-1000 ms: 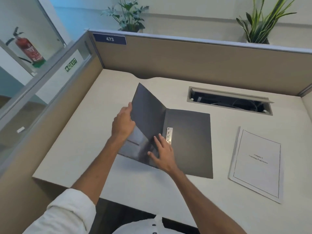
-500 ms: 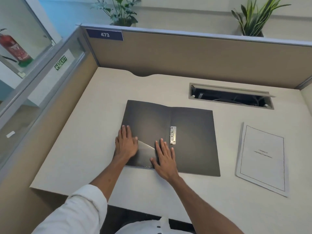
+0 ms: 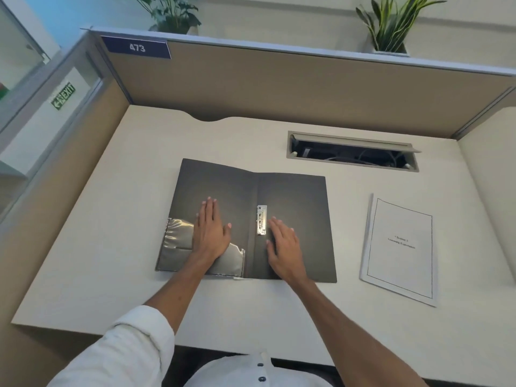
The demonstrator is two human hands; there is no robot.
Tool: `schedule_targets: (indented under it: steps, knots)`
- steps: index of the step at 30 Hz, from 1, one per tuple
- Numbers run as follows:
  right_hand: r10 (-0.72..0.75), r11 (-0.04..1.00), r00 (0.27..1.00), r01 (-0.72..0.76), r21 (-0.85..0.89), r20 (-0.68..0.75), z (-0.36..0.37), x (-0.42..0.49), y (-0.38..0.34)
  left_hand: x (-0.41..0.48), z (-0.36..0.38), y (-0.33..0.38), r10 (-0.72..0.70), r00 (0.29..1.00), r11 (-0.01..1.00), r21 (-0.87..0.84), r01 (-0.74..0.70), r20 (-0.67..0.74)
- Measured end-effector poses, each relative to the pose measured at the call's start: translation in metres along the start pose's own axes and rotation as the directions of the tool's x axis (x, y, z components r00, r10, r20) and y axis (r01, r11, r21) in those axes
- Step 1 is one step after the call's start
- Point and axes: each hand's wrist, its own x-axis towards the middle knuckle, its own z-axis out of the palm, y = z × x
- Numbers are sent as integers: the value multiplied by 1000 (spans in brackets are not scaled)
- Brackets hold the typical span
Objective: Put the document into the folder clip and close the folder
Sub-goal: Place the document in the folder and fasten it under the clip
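The folder (image 3: 293, 196) is dark grey inside, with a shiny translucent grey pocket (image 3: 174, 241) at its lower left corner and a silver metal clip (image 3: 261, 220) beside the spine. The document (image 3: 400, 248) is white with a thin black border and small black lettering. The desk (image 3: 111, 219) is pale cream. The partition (image 3: 279, 88) is tan with a navy label (image 3: 136, 47) numbered in white. The sleeve (image 3: 125, 350) is white.

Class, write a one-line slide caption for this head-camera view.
Both hands press the open folder flat; the document waits beside it, unclipped.
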Motion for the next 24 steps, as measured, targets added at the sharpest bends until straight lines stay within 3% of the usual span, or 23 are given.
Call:
schedule_targets:
  steps: [3,6,14,24]
  knots:
    - [69,988,996,-60,-140,59,-21,7,29,7,5,25,150,984,988,16,-152,94]
    - [112,976,981,-79,-205,156,-36,14,48,10,11,45,208,962,977,19,-214,178]
    - [128,971,951,-63,-230,280,-47,21,71,17,21,66,121,964,987,79,-143,235]
    - [116,971,947,-44,-236,299,-43,26,78,19,34,68,75,966,982,149,-115,248]
